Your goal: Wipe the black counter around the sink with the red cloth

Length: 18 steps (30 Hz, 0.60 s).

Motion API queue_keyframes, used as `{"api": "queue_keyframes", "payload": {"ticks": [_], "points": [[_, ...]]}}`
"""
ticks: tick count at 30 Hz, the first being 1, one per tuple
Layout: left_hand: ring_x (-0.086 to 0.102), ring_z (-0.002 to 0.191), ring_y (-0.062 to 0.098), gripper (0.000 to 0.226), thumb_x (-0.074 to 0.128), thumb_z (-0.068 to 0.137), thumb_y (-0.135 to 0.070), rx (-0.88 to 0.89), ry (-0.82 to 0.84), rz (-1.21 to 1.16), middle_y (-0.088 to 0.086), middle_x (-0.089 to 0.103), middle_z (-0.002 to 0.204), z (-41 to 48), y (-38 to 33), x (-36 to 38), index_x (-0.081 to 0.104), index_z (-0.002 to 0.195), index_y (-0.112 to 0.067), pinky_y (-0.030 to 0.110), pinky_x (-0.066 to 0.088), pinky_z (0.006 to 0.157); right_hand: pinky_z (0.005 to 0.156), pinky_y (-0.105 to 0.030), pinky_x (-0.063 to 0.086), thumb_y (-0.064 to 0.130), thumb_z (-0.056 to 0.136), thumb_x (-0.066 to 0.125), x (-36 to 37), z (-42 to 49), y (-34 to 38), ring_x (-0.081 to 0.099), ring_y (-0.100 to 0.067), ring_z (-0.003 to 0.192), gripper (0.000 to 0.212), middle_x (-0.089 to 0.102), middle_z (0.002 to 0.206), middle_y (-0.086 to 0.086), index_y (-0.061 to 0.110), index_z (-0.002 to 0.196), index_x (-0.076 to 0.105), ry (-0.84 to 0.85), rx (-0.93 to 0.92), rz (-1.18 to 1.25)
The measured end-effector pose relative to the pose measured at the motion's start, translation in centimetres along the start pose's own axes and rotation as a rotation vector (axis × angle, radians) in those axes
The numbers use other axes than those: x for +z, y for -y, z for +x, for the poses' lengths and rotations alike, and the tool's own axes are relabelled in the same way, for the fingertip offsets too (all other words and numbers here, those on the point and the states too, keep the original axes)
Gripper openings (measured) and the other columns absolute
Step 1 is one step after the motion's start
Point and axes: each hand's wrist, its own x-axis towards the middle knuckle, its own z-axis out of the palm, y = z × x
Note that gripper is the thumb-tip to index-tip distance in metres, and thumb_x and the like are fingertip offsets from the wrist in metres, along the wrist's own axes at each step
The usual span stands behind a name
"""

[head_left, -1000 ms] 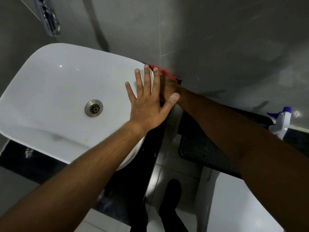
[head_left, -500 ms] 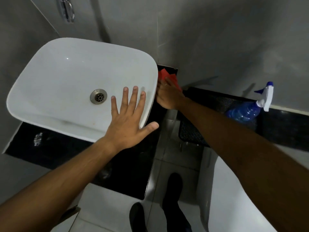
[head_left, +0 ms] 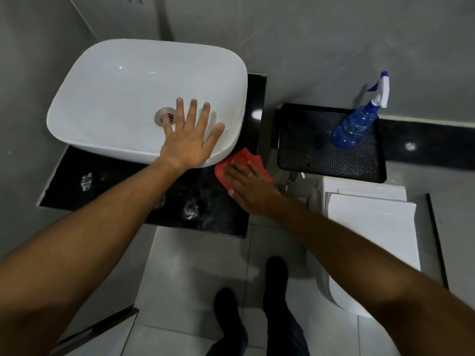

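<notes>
**Wiping the front right corner of the counter, flat-handed**

The right hand's fingers [head_left: 237, 167] lie flat and close together on the red cloth [head_left: 240, 160], pressing it down onto the black counter [head_left: 115, 186] rather than pinching it; the thumb sits off the cloth's near edge, on or just above the stone. The right hand [head_left: 248, 187] covers most of the cloth, which shows only as crumpled folds beyond the fingertips, tucked against the front right corner of the white basin [head_left: 144, 80].

The left hand's fingers [head_left: 192, 111] are spread wide over the basin's near wall and rim, the left hand [head_left: 189, 145] seemingly bracing the body as the person leans in.

To do this stroke well, the palm should keep even pressure so the cloth slides as one pad instead of bunching under the fingers. The narrow strip between basin and counter edge on the right looks hard to reach with a flat hand; folding the cloth over the fingertips would probably serve better there. Pale wet or soapy patches [head_left: 190, 210] show on the front stretch of counter, though glare makes it hard to say whether they are water or reflections, so long overlapping passes leftward along the front seem the sensible next stretch.

Well apart to the right, a blue spray bottle [head_left: 356, 125] stands on a black tray [head_left: 331, 160], beside a white toilet cistern [head_left: 370, 227]; neither is in the wiping path.
</notes>
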Motion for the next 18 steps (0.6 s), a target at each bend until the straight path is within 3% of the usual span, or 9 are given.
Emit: {"api": "queue_keyframes", "payload": {"ticks": [4, 11, 14, 18], "points": [[-0.022, 0.151, 0.028, 0.09, -0.012, 0.083, -0.081, 0.029, 0.036, 0.012, 0.003, -0.006, 0.168, 0.3, 0.2, 0.1, -0.001, 0.157, -0.031, 0.064, -0.01, 0.116, 0.121, -0.053, 0.017, 0.037, 0.098, 0.037, 1.8, -3.8, 4.4, 0.025, -0.025, 0.149, 0.054, 0.036, 0.158, -0.003, 0.018, 0.149, 0.035, -0.019, -0.126, -0.027], [-0.018, 0.152, 0.029, 0.089, -0.012, 0.086, -0.078, 0.182, 0.05, 0.113, 0.006, -0.004, 0.168, -0.1, -0.1, -0.2, -0.001, 0.158, -0.028, 0.06, -0.007, 0.118, 0.122, -0.055, 0.014, 0.039, 0.102, 0.03, 4.0, -7.2, 6.6, 0.017, -0.022, 0.152, 0.051, 0.035, 0.159, 0.002, 0.024, 0.15, 0.032, -0.046, -0.23, -0.029], [-0.02, 0.152, 0.026, 0.086, -0.01, 0.088, -0.077, 0.238, 0.054, 0.13, 0.005, -0.008, 0.168, -0.3, -0.4, -0.2, -0.006, 0.158, -0.028, 0.057, -0.008, 0.121, 0.12, -0.059, 0.014, 0.043, 0.102, 0.033, 4.6, -7.2, 7.3, 0.012, -0.029, 0.152, 0.049, 0.036, 0.159, -0.002, 0.025, 0.147, 0.041, -0.141, -0.101, 0.028], [-0.021, 0.151, 0.024, 0.085, -0.007, 0.089, -0.078, 0.256, 0.052, 0.114, 0.005, -0.01, 0.168, -0.2, -0.5, -0.2, -0.008, 0.158, -0.028, 0.056, -0.008, 0.122, 0.118, -0.063, 0.018, 0.04, 0.101, 0.035, 4.7, -5.1, 7.8, 0.002, -0.036, 0.152, 0.05, 0.016, 0.164, -0.012, 0.021, 0.147, 0.04, -0.242, 0.315, 0.291]]}}
